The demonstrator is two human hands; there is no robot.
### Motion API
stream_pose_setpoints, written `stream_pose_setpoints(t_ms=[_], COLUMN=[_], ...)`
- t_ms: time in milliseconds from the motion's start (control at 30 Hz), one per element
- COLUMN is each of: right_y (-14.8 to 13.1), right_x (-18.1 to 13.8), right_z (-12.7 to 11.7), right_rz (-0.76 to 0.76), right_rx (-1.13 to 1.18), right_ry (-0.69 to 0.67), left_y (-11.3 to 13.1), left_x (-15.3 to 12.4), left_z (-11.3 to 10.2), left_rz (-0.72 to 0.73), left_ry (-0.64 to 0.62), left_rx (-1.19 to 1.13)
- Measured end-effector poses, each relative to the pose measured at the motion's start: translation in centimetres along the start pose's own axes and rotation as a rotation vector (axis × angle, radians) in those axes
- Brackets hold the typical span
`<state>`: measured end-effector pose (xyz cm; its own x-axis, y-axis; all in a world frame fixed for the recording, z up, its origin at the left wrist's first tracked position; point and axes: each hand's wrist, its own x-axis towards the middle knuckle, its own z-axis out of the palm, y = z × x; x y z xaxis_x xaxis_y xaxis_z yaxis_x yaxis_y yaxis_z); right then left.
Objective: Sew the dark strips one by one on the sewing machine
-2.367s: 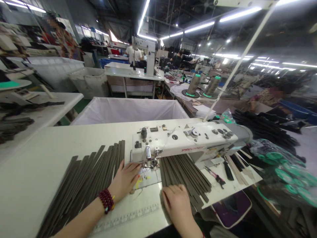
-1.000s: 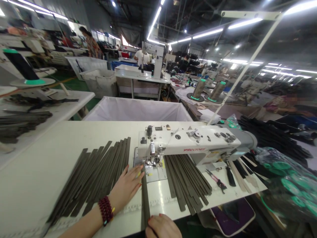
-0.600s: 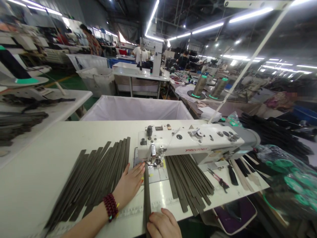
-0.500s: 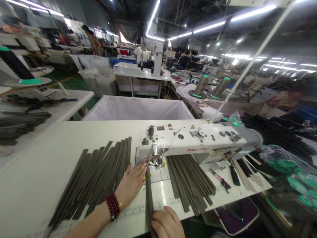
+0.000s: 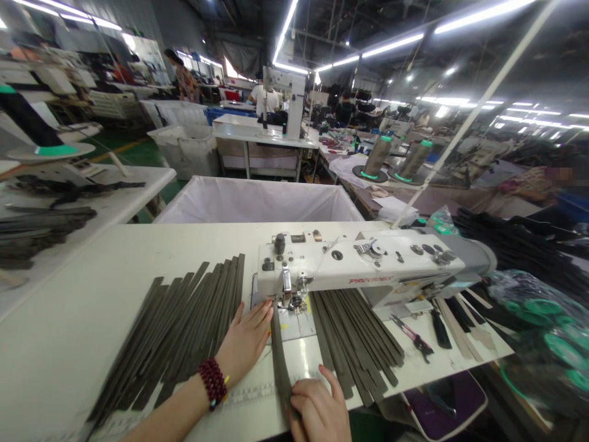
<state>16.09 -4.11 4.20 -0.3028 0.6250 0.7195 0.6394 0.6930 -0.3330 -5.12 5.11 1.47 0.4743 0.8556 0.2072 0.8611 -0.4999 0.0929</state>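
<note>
A dark olive fabric strip (image 5: 278, 356) runs from under the presser foot of a white sewing machine (image 5: 340, 265) toward the table's near edge. My left hand (image 5: 248, 334) lies flat, fingers stretched out, with its fingertips against the strip's left side close to the needle area. Near the front edge, my right hand (image 5: 319, 405) has its fingers closed on the strip's lower end. A pile of similar strips (image 5: 184, 331) is spread left of my left hand. Another pile (image 5: 352, 337) lies under and in front of the machine arm.
Thread snips (image 5: 414, 339) and a black-handled tool (image 5: 440, 330) lie at the right. Behind the table stands a white-lined bin (image 5: 257, 199). Thread cones (image 5: 377, 156) stand on the right-hand bench. A person in a white top (image 5: 265, 98) is farther back.
My right hand has shifted slightly right, its index finger now raised, and the strip's near end bends right with it. My left hand stays almost still.
</note>
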Motion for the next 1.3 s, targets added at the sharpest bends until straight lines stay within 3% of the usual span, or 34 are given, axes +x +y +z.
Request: stream_pose_setpoints(t_ms=[400, 700, 1300], right_y=[1.8, 3.2, 4.7], right_x=[1.7, 2.4, 5.7], right_z=[0.9, 2.7, 6.5], right_rz=[0.061, 0.042, 0.000], right_rx=[0.003, -0.190, -0.358], right_ry=[-0.137, -0.267, -0.465], left_y=[-0.5, -0.7, -1.0], left_x=[0.7, 1.0, 0.8], left_z=[0.0, -0.1, 0.4], left_rz=[-0.014, -0.013, -0.007], left_ry=[0.010, -0.009, 0.002], left_rx=[-0.013, -0.050, -0.055])
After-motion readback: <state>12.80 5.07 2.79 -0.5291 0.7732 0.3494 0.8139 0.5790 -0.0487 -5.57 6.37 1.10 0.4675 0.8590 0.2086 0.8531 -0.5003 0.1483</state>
